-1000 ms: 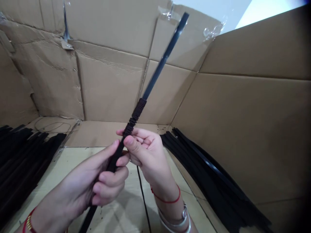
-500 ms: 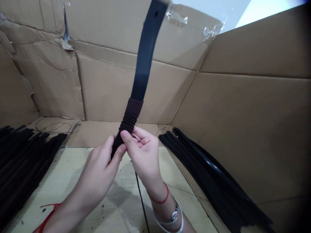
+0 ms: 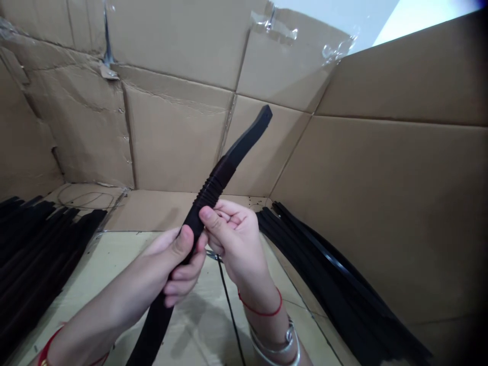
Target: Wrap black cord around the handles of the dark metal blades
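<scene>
While the left hand point(image 3: 163, 263) wraps the strip point(image 3: 193, 222), the right hand point(image 3: 237, 238) pinches higher.

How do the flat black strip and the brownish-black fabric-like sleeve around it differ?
The flat black strip is smooth where it shows, while the brownish-black fabric-like sleeve is partly bunched into ridges. The strip's bare end reaches higher; the sleeve stops short of its tip. Both are dark.

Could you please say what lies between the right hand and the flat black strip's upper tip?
In the head view, a bunched dark fabric sleeve, then the bare flat black strip.
</scene>
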### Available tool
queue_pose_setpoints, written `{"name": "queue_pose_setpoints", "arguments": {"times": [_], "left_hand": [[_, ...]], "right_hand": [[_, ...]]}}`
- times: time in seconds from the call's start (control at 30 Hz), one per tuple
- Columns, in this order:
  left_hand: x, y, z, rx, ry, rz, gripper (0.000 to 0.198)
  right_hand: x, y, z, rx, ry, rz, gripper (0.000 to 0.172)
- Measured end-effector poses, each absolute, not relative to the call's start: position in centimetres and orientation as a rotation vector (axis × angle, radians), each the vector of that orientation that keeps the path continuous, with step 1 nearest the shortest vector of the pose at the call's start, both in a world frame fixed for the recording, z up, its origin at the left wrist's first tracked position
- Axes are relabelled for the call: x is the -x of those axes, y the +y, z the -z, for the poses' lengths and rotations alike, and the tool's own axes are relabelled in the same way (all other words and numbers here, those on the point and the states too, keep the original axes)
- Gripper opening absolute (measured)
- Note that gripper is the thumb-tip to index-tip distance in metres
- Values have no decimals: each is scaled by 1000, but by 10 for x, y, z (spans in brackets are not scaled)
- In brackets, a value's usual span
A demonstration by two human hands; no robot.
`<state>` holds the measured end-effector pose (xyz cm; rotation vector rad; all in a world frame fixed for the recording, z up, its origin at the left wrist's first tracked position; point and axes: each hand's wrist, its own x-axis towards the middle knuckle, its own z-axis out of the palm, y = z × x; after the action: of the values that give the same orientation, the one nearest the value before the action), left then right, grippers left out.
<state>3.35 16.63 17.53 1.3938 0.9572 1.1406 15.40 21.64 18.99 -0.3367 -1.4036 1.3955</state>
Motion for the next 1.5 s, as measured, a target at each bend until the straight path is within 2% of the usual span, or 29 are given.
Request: {"name": "queue_pose_setpoints", "arguments": {"times": [0.13, 0.3, 0.4, 0.47, 0.5, 0.63, 0.8, 0.83, 0.93, 1.0, 1.1, 1.27, 1.4, 1.5], "left_hand": [[-32, 169, -172, -1396, 1107, -1442, 43], [-34, 170, -171, -1057, 798, -1035, 55], [-34, 170, -173, -1333, 1093, -1300, 40], [-31, 168, -175, -1498, 1368, -1474, 38], [-29, 167, -176, -1514, 1406, -1451, 38], [-24, 168, -176, -1304, 932, -1084, 46], [-36, 172, -169, -1315, 1068, -1443, 46], [-36, 171, -169, -1267, 1006, -1406, 50], [-33, 169, -173, -1068, 778, -981, 52], [-30, 171, -175, -1146, 866, -1066, 50], [-30, 176, -172, -1382, 1087, -1382, 46], [-31, 176, -169, -1258, 838, -1130, 62], [-29, 174, -173, -1616, 1243, -1396, 45], [-29, 172, -173, -1479, 1064, -1269, 47]], "right_hand": [[-151, 213, -191, 350, -1342, -1374, 19], [-152, 210, -190, 328, -1401, -1534, 26], [-151, 213, -187, 383, -1346, -1407, 25], [-151, 216, -187, 393, -1340, -1416, 29], [-152, 217, -188, 377, -1365, -1466, 30], [-154, 217, -190, 315, -1418, -1558, 29], [-151, 214, -190, 371, -1389, -1381, 24], [-151, 214, -191, 362, -1416, -1389, 23], [-155, 212, -193, 381, -1472, -1364, 21], [-155, 213, -193, 406, -1433, -1284, 21], [-152, 213, -191, 397, -1402, -1279, 19], [-151, 214, -190, 363, -1417, -1433, 29], [-151, 217, -189, 337, -1328, -1438, 31], [-152, 218, -190, 292, -1404, -1483, 23]]}}
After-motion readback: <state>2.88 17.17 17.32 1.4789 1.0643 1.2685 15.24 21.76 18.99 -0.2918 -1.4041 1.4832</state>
